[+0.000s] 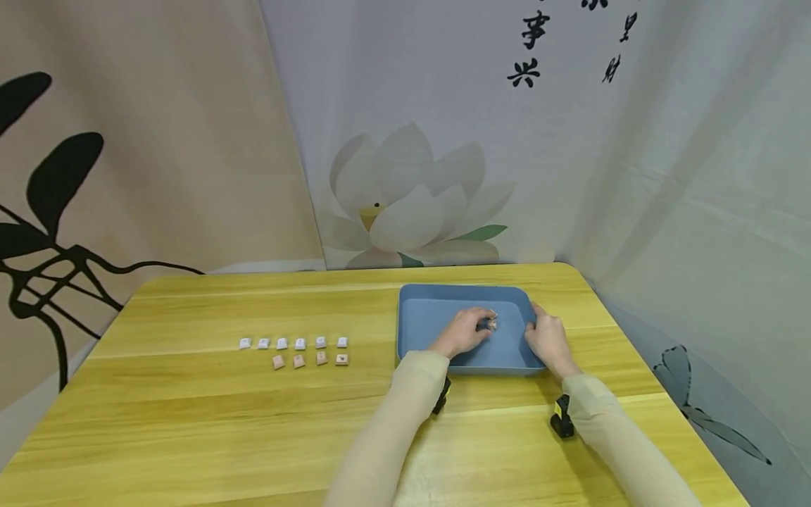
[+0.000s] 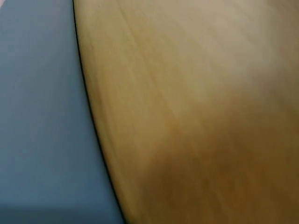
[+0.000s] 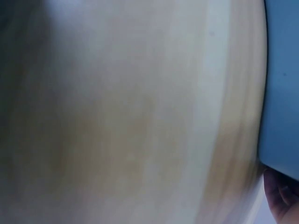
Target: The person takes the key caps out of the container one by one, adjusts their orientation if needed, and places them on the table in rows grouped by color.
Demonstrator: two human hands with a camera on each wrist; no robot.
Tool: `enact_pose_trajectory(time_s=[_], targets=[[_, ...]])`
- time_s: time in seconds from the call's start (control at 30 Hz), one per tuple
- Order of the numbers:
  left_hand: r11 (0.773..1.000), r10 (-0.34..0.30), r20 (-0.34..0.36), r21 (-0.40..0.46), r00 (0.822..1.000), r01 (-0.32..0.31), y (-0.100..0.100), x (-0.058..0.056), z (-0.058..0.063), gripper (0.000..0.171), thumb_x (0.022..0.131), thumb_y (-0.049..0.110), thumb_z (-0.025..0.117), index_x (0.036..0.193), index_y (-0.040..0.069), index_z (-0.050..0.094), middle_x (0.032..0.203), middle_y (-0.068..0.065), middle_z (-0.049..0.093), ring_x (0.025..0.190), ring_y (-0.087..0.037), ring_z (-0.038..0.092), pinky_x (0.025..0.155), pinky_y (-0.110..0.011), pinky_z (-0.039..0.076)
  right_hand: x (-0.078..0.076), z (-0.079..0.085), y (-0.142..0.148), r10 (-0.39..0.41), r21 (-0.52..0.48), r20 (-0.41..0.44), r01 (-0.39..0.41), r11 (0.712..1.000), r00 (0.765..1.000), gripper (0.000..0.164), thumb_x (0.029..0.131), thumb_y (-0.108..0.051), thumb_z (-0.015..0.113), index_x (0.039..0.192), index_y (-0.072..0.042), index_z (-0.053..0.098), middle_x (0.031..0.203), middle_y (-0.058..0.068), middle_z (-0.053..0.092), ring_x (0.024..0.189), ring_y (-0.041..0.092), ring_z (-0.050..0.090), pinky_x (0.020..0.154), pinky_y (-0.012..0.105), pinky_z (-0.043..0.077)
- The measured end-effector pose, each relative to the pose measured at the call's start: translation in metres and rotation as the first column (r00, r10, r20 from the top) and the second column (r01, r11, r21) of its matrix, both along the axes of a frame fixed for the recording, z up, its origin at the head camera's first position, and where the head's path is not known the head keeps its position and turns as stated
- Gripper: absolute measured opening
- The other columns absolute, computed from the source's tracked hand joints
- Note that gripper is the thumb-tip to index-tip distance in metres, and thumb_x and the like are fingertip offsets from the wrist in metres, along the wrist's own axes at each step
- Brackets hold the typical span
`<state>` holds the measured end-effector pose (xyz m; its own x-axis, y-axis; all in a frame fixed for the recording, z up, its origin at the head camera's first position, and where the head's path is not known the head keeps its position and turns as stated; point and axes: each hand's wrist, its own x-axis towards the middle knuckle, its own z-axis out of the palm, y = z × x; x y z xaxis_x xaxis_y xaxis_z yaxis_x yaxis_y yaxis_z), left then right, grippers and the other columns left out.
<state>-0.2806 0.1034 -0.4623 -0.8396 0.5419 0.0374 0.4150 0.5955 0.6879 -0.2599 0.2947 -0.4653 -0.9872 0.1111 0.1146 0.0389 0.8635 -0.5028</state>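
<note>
A shallow blue-grey tray (image 1: 431, 294) sits on the right part of the table. Inside it, my left hand (image 1: 465, 332) reaches over the near wall, with thumb and fingers curled about some small pale and brownish pieces (image 1: 492, 322), too small to tell apart. My right hand (image 1: 550, 341) grips the tray's right wall. In the right wrist view, fingers (image 3: 275, 193) of that hand show under the corner of the tray (image 3: 285, 93). The left wrist view shows the tray's side (image 2: 42, 116) but not the left hand's grip.
Left of the tray lie two rows of small square keycap-like pieces: several white ones (image 1: 300, 343) behind, several pinkish ones (image 1: 299, 361) in front. The wooden table (image 1: 222, 429) backs onto a printed curtain (image 1: 418, 84).
</note>
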Motion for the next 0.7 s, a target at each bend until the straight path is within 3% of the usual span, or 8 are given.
enact_pose_trajectory(time_s=[0.2, 0.33, 0.5, 0.7], targets=[[0.999, 0.033, -0.042, 0.01, 0.999, -0.033, 0.0032, -0.001, -0.0038, 0.022, 0.09, 0.016, 0.065, 0.111, 0.013, 0.069, 0.121, -0.003, 0.065, 0.113, -0.017, 0.06, 0.094, -0.028, 0.05, 0.0001, -0.0002, -0.0002, -0.003, -0.002, 0.009, 0.003, 1.0, 1.0, 0.052, 0.091, -0.002, 0.043, 0.141, 0.01, 0.035, 0.101, 0.038, 0.062, 0.046, 0.017, 0.047, 0.047, 0.027, 0.039], [0.999, 0.049, -0.044, 0.02, 0.998, -0.048, 0.0041, 0.0008, -0.0049, 0.015, 0.088, 0.018, 0.067, 0.102, 0.015, 0.071, 0.108, -0.001, 0.07, 0.103, -0.014, 0.063, 0.088, -0.025, 0.051, -0.0001, -0.0003, 0.0002, -0.006, -0.002, 0.005, 0.006, 1.0, 1.0, 0.052, 0.091, -0.002, 0.043, 0.141, 0.01, 0.035, 0.101, 0.039, 0.062, 0.045, 0.017, 0.047, 0.047, 0.027, 0.039], [0.999, 0.039, -0.04, -0.004, 0.998, -0.039, 0.0043, 0.0021, -0.0043, 0.013, 0.089, 0.021, 0.067, 0.1, 0.016, 0.071, 0.1, 0.001, 0.072, 0.096, -0.012, 0.064, 0.084, -0.022, 0.051, 0.0001, 0.0, 0.0001, -0.009, 0.001, 0.007, 0.009, 1.0, 1.0, 0.052, 0.091, -0.002, 0.043, 0.141, 0.01, 0.035, 0.1, 0.039, 0.062, 0.046, 0.017, 0.047, 0.047, 0.027, 0.039], [1.0, -0.005, -0.045, -0.029, 0.999, 0.004, 0.0028, 0.0029, -0.0029, 0.017, 0.089, 0.02, 0.068, 0.104, 0.015, 0.073, 0.102, 0.0, 0.071, 0.096, -0.012, 0.064, 0.082, -0.021, 0.051, -0.0001, 0.0, 0.0001, -0.011, 0.004, 0.01, 0.011, 1.0, 1.0, 0.052, 0.091, -0.002, 0.045, 0.141, 0.01, 0.036, 0.103, 0.038, 0.062, 0.047, 0.017, 0.048, 0.048, 0.027, 0.041]])
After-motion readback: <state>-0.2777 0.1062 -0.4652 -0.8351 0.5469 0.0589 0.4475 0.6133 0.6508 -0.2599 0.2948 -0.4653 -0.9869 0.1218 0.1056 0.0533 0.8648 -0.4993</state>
